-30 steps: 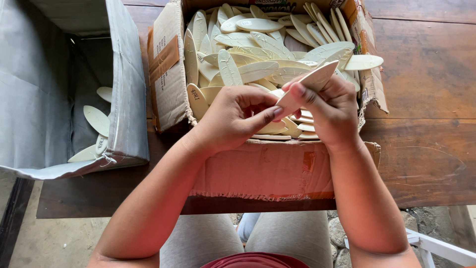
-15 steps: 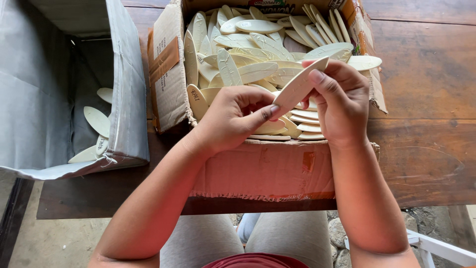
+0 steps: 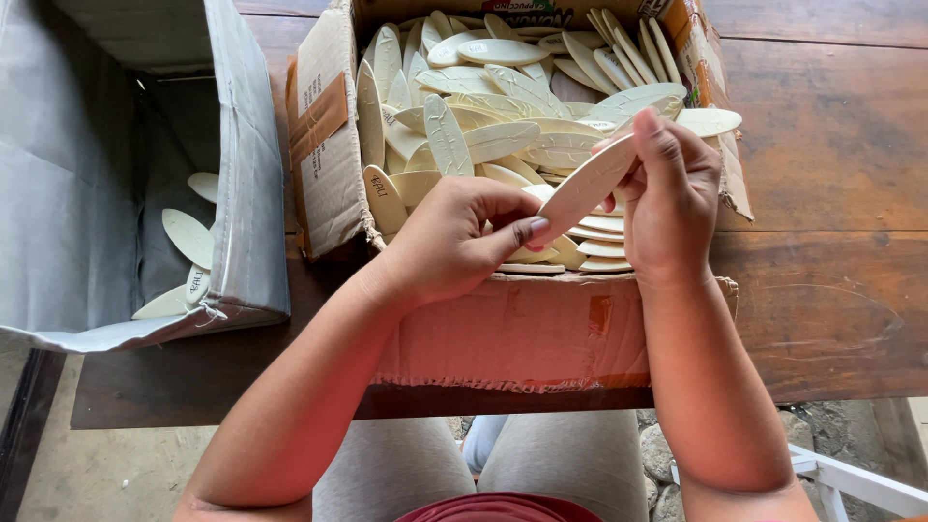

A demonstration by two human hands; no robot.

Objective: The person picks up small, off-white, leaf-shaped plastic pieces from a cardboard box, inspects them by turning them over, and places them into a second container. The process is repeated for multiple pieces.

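Note:
Both hands hold one cream leaf-shaped piece over an open cardboard box. My left hand pinches its lower end between thumb and fingers. My right hand grips its upper end, fingers curled over it. The piece lies slanted, its upper end to the right. The box is full of several similar cream leaf-shaped pieces, some stacked flat, some standing on edge.
A grey open box stands to the left with a few of the same cream pieces inside. Both boxes rest on a dark wooden table. My knees show below the table edge, and a white frame at the lower right.
The piece has been turned in my hands, from its narrow side toward the camera to its broad face. My right hand has shifted a little up and right along it.

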